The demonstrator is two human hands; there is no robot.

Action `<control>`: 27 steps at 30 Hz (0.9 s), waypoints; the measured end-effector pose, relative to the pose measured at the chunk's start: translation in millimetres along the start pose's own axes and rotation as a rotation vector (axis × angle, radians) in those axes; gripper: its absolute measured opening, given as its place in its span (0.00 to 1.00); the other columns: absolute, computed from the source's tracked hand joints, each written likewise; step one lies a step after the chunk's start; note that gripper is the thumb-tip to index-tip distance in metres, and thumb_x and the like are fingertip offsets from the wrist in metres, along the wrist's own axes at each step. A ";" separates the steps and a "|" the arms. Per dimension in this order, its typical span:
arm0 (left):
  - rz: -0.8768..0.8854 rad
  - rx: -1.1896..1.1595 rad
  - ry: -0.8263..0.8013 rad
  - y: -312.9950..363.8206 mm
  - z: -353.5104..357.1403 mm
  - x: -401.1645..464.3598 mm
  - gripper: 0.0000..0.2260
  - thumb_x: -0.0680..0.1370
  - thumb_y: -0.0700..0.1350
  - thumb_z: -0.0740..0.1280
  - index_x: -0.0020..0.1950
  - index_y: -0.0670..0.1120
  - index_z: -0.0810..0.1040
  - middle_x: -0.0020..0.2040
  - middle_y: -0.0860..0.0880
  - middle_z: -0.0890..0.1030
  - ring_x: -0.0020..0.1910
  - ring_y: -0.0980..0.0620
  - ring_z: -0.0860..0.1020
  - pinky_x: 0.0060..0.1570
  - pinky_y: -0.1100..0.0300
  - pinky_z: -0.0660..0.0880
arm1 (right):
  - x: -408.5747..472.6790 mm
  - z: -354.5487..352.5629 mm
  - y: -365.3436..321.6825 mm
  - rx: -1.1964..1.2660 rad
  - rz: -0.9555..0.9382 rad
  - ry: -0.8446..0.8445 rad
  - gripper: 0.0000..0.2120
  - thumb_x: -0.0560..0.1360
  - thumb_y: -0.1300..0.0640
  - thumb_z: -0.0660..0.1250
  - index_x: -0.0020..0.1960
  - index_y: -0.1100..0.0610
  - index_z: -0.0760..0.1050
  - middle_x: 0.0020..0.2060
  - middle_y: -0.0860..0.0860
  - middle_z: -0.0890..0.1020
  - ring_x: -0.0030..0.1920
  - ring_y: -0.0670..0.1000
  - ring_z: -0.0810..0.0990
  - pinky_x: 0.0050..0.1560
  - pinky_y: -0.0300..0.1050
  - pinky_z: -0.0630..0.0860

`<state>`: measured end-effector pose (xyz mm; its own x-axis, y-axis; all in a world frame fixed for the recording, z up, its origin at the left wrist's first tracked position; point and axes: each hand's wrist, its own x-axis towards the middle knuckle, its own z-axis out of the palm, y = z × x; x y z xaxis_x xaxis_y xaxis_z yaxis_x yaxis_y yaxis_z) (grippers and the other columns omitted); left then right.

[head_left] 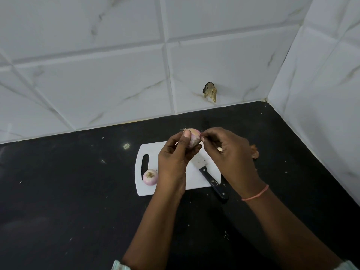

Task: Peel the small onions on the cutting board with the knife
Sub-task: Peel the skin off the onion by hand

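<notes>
Two bare forearms are reaching in over a black, speckled desk [58, 191], the right one wearing one thin orange thread bracelet [255, 193]. One white plastic cutting board [194, 181] with a slot handle is lying flat on the desk. One small round onion [150, 177], pale pink and glossy with its trimmed end facing up, is sitting on the board's near left corner. One knife [209, 175] is resting on the board, its black riveted handle overhanging the near edge.

Above the board, the left hand [175, 158] is gripping a second onion [193, 138] with curled fingers, while the right hand [229, 151] is pinching skin at its side. Peel scraps [255, 151] are lying beyond the right hand. Behind, white marbled tiles [97, 84] are showing one chipped hole [210, 92]. No writing is showing anywhere.
</notes>
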<state>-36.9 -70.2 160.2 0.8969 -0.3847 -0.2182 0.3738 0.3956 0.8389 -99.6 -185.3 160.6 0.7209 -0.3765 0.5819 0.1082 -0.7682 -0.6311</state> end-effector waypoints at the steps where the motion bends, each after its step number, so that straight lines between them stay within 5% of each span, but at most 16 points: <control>1: 0.002 0.016 0.000 0.1 -0.4 0.1 0.22 0.72 0.48 0.71 0.60 0.35 0.79 0.54 0.37 0.84 0.47 0.48 0.85 0.48 0.60 0.81 | 1.1 0.1 1.0 -0.039 -0.004 -0.027 0.06 0.76 0.60 0.69 0.52 0.60 0.80 0.45 0.50 0.84 0.44 0.41 0.79 0.49 0.27 0.74; 8: -0.027 0.122 -0.037 1.1 -3.1 4.5 0.16 0.71 0.51 0.72 0.51 0.41 0.84 0.45 0.44 0.85 0.42 0.51 0.83 0.47 0.60 0.81 | 8.8 -5.1 2.9 -0.128 -0.058 -0.209 0.09 0.76 0.55 0.61 0.51 0.59 0.75 0.44 0.50 0.78 0.42 0.43 0.74 0.42 0.29 0.70; 14: -0.098 0.123 -0.152 6.6 -7.9 8.6 0.17 0.72 0.50 0.69 0.55 0.40 0.83 0.47 0.44 0.85 0.40 0.52 0.82 0.46 0.62 0.81 | 9.2 -8.6 6.7 0.010 0.047 -0.219 0.05 0.77 0.58 0.63 0.51 0.58 0.73 0.43 0.47 0.76 0.45 0.43 0.75 0.45 0.30 0.72; 22: -0.215 0.041 -0.262 4.9 -15.0 12.4 0.16 0.80 0.47 0.64 0.65 0.41 0.80 0.60 0.39 0.82 0.40 0.52 0.79 0.46 0.63 0.80 | 13.8 -11.3 9.1 0.438 0.486 0.001 0.03 0.74 0.66 0.69 0.44 0.63 0.76 0.40 0.53 0.83 0.40 0.46 0.83 0.38 0.33 0.78; 27: -0.207 0.003 -0.216 -1.0 -11.4 17.8 0.17 0.77 0.50 0.67 0.63 0.44 0.81 0.52 0.45 0.84 0.39 0.53 0.80 0.45 0.64 0.80 | 11.4 -6.3 27.4 0.436 0.588 0.181 0.05 0.76 0.67 0.64 0.49 0.59 0.75 0.45 0.54 0.83 0.47 0.52 0.83 0.36 0.33 0.78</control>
<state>-18.6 -68.0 149.7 0.7306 -0.6257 -0.2734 0.5421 0.2880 0.7894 -92.8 -213.9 153.2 0.6241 -0.7690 0.1382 0.0284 -0.1544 -0.9876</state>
